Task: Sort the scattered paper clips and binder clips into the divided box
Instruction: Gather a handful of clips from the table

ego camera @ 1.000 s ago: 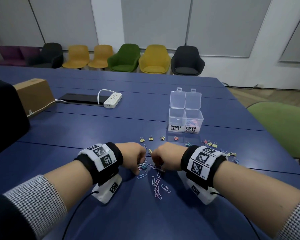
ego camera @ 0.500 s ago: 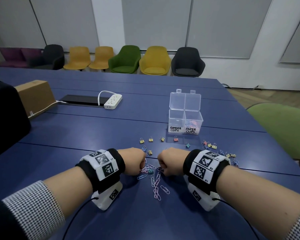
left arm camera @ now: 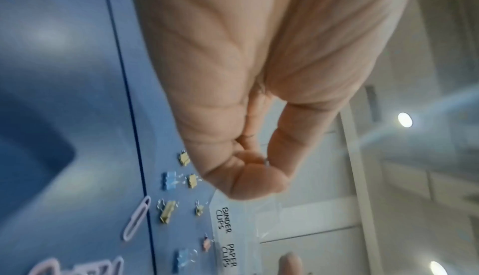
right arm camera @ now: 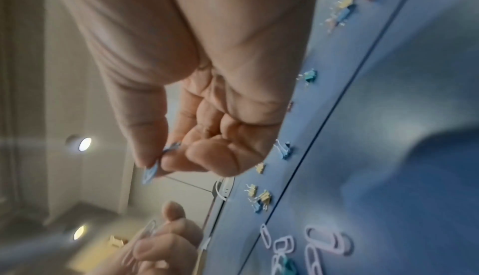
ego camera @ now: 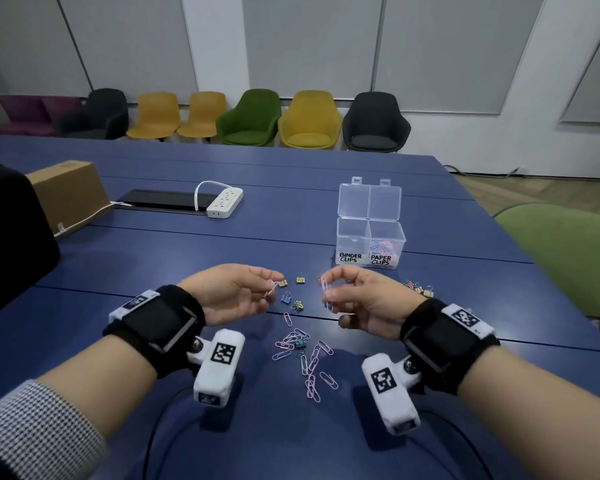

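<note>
Both hands are raised above the blue worktop (ego camera: 160, 258), palms turned inward and facing each other. The left hand (ego camera: 232, 294) pinches a single pale paper clip (ego camera: 271, 289) between thumb and fingertips, the clip sticking out toward the right hand. The right hand (ego camera: 364, 303) pinches a few paper clips (ego camera: 326, 292) between thumb and forefinger; they hang down from the fingertips, and in the right wrist view they read as light blue (right arm camera: 150, 174).

Between and just below the two hands, a loose heap of paper clips (ego camera: 303, 358) lies on the worktop nearer the person, with one teal binder clip (ego camera: 301, 344) in the middle of it. Directly under the gap between the hands sit a blue binder clip (ego camera: 285, 298) and a yellow one (ego camera: 297, 305); two more yellow binder clips (ego camera: 300, 279) lie slightly farther out. Another cluster of binder clips (ego camera: 420, 288) lies to the right, beyond the right hand.

The divided box (ego camera: 370, 242) stands farther back and to the right of both hands, well apart from them, its lid up. The compartment labelled PAPER CLIPS holds coloured clips; what the one labelled BINDER CLIPS holds cannot be told.

A white power strip (ego camera: 225, 202) and a cardboard box (ego camera: 70, 192) lie on the far left of the worktop.
</note>
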Available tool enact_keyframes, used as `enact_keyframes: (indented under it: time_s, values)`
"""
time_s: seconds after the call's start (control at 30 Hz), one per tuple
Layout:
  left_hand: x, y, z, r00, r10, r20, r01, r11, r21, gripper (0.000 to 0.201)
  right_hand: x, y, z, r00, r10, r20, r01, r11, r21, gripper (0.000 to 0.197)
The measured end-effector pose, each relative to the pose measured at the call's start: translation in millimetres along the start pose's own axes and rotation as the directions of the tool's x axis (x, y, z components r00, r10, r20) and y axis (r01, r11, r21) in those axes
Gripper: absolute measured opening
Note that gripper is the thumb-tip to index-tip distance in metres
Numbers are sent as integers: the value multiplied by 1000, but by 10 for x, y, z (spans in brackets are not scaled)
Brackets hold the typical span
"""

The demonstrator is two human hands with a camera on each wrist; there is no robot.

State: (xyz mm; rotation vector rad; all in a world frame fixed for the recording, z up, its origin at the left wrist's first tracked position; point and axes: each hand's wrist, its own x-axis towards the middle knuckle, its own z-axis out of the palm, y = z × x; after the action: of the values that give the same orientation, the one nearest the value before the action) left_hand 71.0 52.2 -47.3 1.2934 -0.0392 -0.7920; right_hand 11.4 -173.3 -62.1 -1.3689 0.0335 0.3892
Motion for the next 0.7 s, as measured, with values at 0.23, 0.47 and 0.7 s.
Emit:
enact_keyframes:
  time_s: [0.23,0.47,0.7]
  values:
    - [105,-87,112,1000,-27,1,25,915,-402,25,25,25,22,990,-42,-137,94,914,394,19]
    - [172,-100,155,998,-13,-57,40,864,502,16,23,-69,121,995,-55,-88,10,895,-447,24]
    - [16,-21,310,1000,11,-16,17,-70,997,38,-33,-5,287,986,118,119,123,-25,-992,45]
